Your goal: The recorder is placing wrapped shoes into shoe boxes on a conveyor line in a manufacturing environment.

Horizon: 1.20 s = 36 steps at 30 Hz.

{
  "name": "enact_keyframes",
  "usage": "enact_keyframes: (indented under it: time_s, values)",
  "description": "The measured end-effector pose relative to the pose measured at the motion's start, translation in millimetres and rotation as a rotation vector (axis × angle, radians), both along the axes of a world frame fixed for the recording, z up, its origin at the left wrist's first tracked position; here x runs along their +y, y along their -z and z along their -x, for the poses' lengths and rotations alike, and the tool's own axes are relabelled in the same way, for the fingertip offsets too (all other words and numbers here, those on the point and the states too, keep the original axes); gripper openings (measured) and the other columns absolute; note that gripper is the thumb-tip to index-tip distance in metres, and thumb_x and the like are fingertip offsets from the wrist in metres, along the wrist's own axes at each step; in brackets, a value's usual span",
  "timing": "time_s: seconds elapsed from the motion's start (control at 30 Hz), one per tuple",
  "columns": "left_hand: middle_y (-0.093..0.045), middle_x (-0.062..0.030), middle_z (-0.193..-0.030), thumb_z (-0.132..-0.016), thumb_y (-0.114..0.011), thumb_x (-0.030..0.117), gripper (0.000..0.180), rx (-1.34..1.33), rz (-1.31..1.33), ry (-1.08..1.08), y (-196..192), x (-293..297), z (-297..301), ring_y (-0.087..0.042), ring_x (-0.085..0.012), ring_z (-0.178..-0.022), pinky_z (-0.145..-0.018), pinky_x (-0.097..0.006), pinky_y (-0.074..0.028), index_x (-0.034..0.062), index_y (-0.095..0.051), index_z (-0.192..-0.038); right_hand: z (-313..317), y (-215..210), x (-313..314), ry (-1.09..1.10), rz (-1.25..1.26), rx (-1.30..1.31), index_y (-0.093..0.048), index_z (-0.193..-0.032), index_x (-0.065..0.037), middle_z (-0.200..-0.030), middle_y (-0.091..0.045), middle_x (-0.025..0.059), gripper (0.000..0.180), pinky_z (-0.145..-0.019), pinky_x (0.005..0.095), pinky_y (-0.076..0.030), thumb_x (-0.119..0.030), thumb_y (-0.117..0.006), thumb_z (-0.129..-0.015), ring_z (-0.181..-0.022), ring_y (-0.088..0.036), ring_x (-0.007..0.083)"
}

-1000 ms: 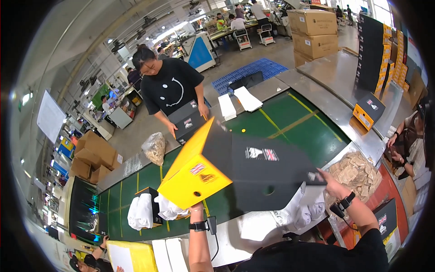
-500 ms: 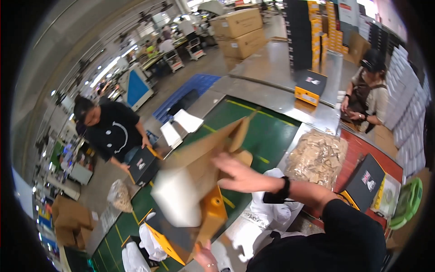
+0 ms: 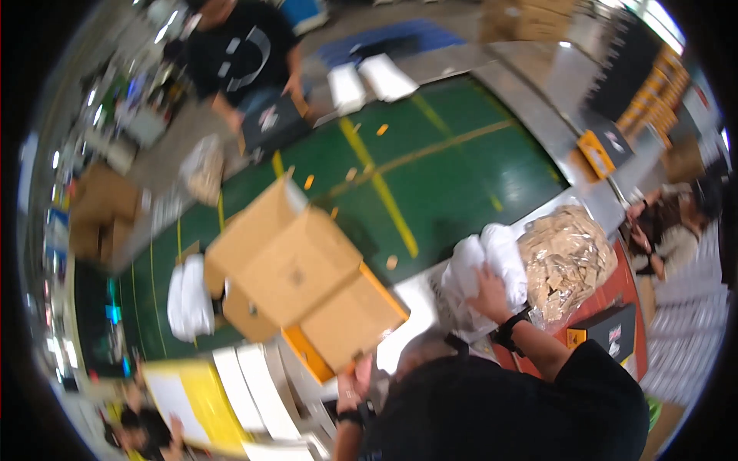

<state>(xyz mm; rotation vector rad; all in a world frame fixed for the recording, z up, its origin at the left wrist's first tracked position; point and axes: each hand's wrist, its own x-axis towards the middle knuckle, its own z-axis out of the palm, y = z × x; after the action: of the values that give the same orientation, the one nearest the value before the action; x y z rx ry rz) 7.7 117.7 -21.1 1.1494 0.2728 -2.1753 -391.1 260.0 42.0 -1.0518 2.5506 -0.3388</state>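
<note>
Beside the green belt, an open shoebox (image 3: 350, 326) of brown card with an orange rim tilts up, its lid (image 3: 296, 269) folded back. My left hand (image 3: 356, 382) grips the box's near edge, fingers partly hidden. To the right lies a white wrapped bundle (image 3: 463, 265) with two rounded lobes. My right hand (image 3: 490, 296) has its fingers round the near side of this bundle. Blur hides the fingertips. Another white wrapped bundle (image 3: 190, 296) lies beyond the box on the left.
Small orange and tan pieces (image 3: 309, 182) dot the green belt (image 3: 453, 169). A clear bag of brown card pieces (image 3: 569, 257) and a black shoebox (image 3: 611, 334) sit at right. Across the belt, a person (image 3: 242, 58) holds a dark box (image 3: 275, 124).
My view has turned. My right hand has left the shoebox and moved to the white bundle on the right. The box, blurred before, now shows its brown inside, with my left hand still on it.
</note>
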Motion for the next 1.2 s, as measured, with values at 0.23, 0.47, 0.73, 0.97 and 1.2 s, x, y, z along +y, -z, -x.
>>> enact_keyframes:
  time_s: [0.23,0.47,0.73,0.97,1.2]
  values:
    - [-0.050,-0.0344,-0.120,-0.092,-0.051,0.013,0.037,-0.012,-0.074,0.093,-7.2,-7.2,7.9,-0.054,-0.0403,-0.114,-0.097,-0.044,-0.049,-0.0127,-0.042,-0.116,33.8,8.1,-1.4,0.270,0.330,-0.529,-0.032,-0.140,-0.006,-0.124,-0.054,0.0159,0.091,-0.091,0.0392,-0.047,-0.011,-0.080,-0.063,-0.111,-0.055,0.0323]
    - [-0.056,-0.0317,-0.113,-0.095,-0.046,0.011,0.031,-0.024,-0.070,0.085,-21.9,2.1,-5.8,-0.059,-0.0385,-0.108,-0.093,-0.043,-0.052,-0.0108,-0.044,-0.116,-47.6,-126.9,-114.5,-0.318,0.420,-0.833,-0.036,-0.139,-0.007,-0.124,-0.054,0.0126,0.087,-0.094,0.0347,-0.045,-0.005,-0.080,-0.063,-0.110,-0.057,0.0267]
    - [-0.059,-0.0116,-0.116,-0.086,-0.062,0.004,0.047,-0.201,0.460,0.642,-35.1,8.0,-11.8,-0.060,-0.0191,-0.103,-0.085,-0.027,-0.049,0.0007,-0.044,-0.129,-147.4,3.9,-245.8,-1.372,-0.073,-0.731,-0.047,-0.134,-0.008,-0.122,-0.057,0.0195,0.070,-0.097,0.0392,-0.041,-0.028,-0.071,-0.071,-0.113,-0.053,0.0337]
    - [-0.060,-0.0237,-0.116,-0.073,-0.077,0.019,0.053,-1.412,0.497,0.839,-126.6,-32.2,-119.0,-0.060,-0.0301,-0.103,-0.086,-0.032,-0.048,-0.0014,-0.058,-0.118,-174.0,-6.8,-214.6,-1.328,0.122,-0.244,-0.042,-0.137,-0.014,-0.139,-0.041,0.0203,0.072,-0.102,0.0549,-0.033,-0.037,-0.068,-0.074,-0.128,-0.038,0.0419]
    - [-0.045,-0.0212,-0.137,-0.080,-0.069,0.029,0.041,-2.117,0.565,1.173,-119.4,-34.4,-195.6,-0.045,-0.0370,-0.122,-0.098,-0.041,-0.043,-0.0048,-0.064,-0.102,-182.6,-20.1,-186.0,-1.249,-0.143,0.004,-0.029,-0.144,-0.019,-0.147,-0.023,0.0230,0.112,-0.104,0.0620,-0.026,-0.042,-0.082,-0.048,-0.129,-0.030,0.0472]
